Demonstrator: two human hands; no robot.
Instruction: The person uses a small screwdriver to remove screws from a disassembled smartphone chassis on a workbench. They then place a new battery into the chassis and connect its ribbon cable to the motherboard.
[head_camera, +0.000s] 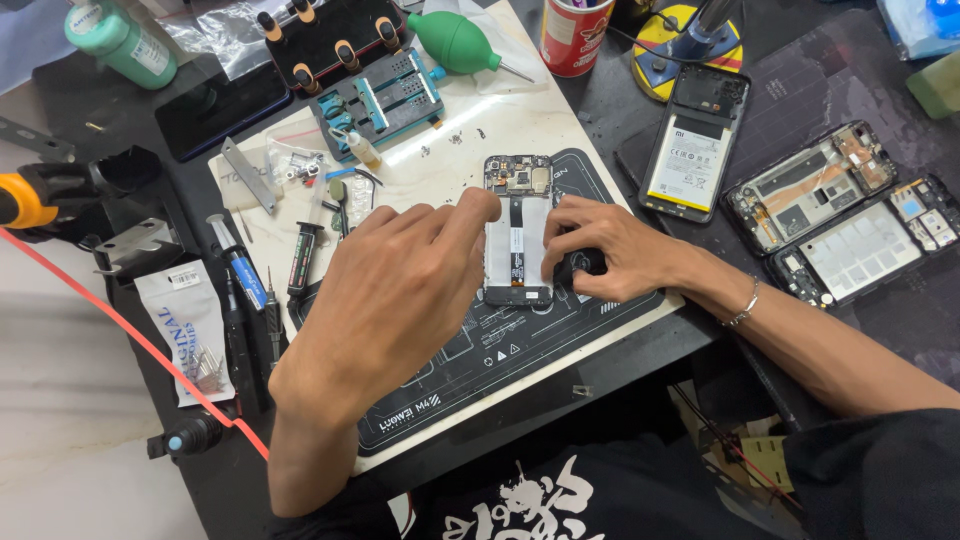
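Here: opened phone (518, 235) lengthwise away, camera end far, both hands (400, 290) touching.

Phone repair workshop. Evidence: dark worktop (600, 110) carrying a printed repair mat (500, 345); opened phone (518, 232) at centre of the mat; three further stripped phones (812, 185) at right, circuit boards and a battery exposed. Far left: clamp fixture (385, 95), green air blower (452, 42), green bottle (120, 40). Left: precision screwdrivers (272, 315), syringes (235, 265), tweezers (250, 178), loose small screws (455, 137).
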